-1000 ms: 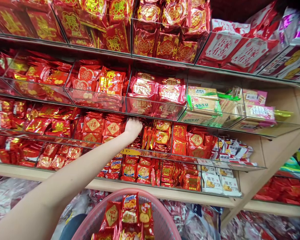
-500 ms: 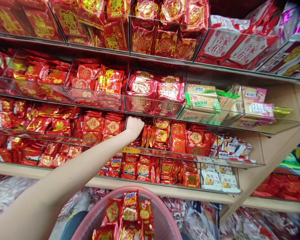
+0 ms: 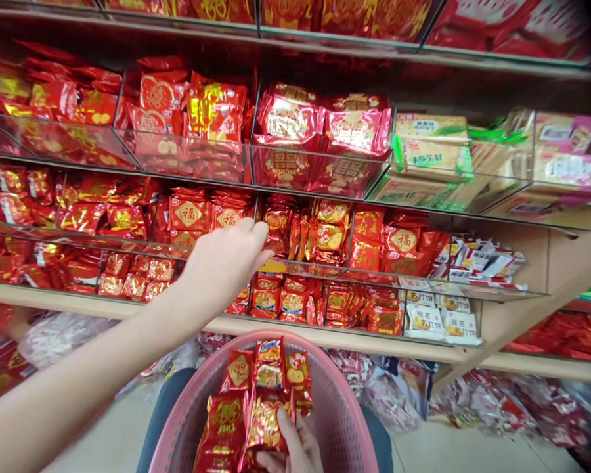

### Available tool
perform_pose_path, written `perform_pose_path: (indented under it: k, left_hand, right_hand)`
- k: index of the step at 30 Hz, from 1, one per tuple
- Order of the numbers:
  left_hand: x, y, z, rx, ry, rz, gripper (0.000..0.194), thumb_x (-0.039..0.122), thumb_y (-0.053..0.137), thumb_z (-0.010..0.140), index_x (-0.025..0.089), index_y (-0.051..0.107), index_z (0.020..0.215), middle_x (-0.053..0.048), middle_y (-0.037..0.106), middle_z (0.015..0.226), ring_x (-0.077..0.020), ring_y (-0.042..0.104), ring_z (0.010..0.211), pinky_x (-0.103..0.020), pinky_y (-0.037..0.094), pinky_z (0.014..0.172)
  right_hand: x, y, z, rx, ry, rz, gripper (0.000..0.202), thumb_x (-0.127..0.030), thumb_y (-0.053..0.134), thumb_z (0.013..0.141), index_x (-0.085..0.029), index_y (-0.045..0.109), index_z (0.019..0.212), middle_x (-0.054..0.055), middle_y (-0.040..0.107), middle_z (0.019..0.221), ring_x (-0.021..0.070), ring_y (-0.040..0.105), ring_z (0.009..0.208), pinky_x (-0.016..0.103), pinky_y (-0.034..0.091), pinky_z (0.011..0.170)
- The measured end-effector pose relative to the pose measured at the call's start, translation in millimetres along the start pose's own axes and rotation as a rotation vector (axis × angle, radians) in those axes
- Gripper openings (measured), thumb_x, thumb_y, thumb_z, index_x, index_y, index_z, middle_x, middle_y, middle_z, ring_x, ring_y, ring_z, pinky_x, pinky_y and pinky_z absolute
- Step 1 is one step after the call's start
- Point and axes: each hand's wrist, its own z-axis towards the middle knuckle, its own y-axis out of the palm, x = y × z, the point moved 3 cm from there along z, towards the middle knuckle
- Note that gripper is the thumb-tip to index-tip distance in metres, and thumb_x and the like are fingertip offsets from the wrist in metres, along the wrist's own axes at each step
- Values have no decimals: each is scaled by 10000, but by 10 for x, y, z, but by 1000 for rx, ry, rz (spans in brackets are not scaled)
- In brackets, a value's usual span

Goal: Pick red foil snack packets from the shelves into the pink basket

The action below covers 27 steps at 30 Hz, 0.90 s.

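My left hand [image 3: 226,263] is in front of the lower shelf's small red snack packets [image 3: 278,226], its back towards me and its fingers curled. Whatever those fingers hold, if anything, is hidden behind the hand. Below, my right hand [image 3: 295,440] is inside the pink basket [image 3: 347,387], with the thumb over a red and gold snack packet [image 3: 268,420]. Other red packets [image 3: 224,417] lie right beside it, and one with a blue-and-white label [image 3: 269,361] sits just above.
Clear dividers split the shelves into compartments of wrapped snacks. Green-edged cracker packs [image 3: 431,154] and white packets [image 3: 440,322] are at the right. A wooden shelf edge [image 3: 398,348] runs behind the basket. Plastic-wrapped bags [image 3: 394,401] lie on the floor beneath.
My left hand has drawn back from the compartment towards me and to the left. My view has tipped downward, and my right hand now shows more in the basket.
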Motion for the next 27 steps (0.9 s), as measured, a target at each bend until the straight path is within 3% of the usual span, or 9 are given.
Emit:
perform_pose_path:
  k: [2,4,7,10,13,16,22,27]
  left_hand:
    - [-116,65,-255,-136,38,-304,292,465,535,840,175,568,841,5,548,726,-133,525,633,-246,321,566]
    - [-148,275,-504,-383,95,-685,322,500,531,823,186,542,749,47,461,627,-96,433,575,-232,283,538]
    - [-22,698,-841,-724,148,-1128,279,450,525,834,186,498,749,69,377,620,-80,337,563,-221,245,515]
    - [194,1083,-1053,-866,169,-1274,281,402,589,792,186,434,699,81,307,618,-80,273,571,-225,224,514]
    - [375,1345,-1139,-919,152,-1356,281,388,641,745,184,448,727,84,336,640,-84,309,598,-221,260,542]
    - [460,1486,-1151,-931,145,-1381,294,397,671,718,181,480,773,86,367,646,-86,334,606,-212,275,547]
    - [455,1610,-1188,-920,190,-1325,301,451,675,717,172,587,787,74,418,632,-87,370,596,-200,274,523]
    - [467,1681,-1253,-886,239,-1293,306,449,661,735,164,676,845,61,453,616,-90,395,583,-203,288,526]
  right_hand:
    - [-30,0,-9,-4,-7,29,634,-460,788,561,-131,554,1049,31,707,777,113,639,528,218,556,531]
    - [-85,-3,-36,-3,-42,40,570,-465,770,588,-134,561,1003,40,704,839,131,658,627,225,564,553]
    - [-143,-32,-64,21,-100,49,564,-463,738,633,-143,551,1058,57,693,954,155,662,737,251,572,582]
    - [-127,-97,-47,-10,-129,54,583,-464,711,670,-155,536,1133,71,684,1022,172,664,805,284,575,652]
    - [-63,-207,4,-22,-138,87,588,-488,719,655,-189,558,1135,68,684,1047,180,667,834,316,570,717]
    - [11,-319,55,29,-137,144,618,-509,759,589,-214,588,1105,55,700,984,185,677,766,347,572,714]
    - [170,-432,125,89,-24,172,648,-557,743,578,-194,599,1095,100,691,1025,249,691,756,376,581,628]
    - [282,-508,172,127,1,177,702,-553,776,517,-213,595,1104,74,698,986,240,681,728,376,581,595]
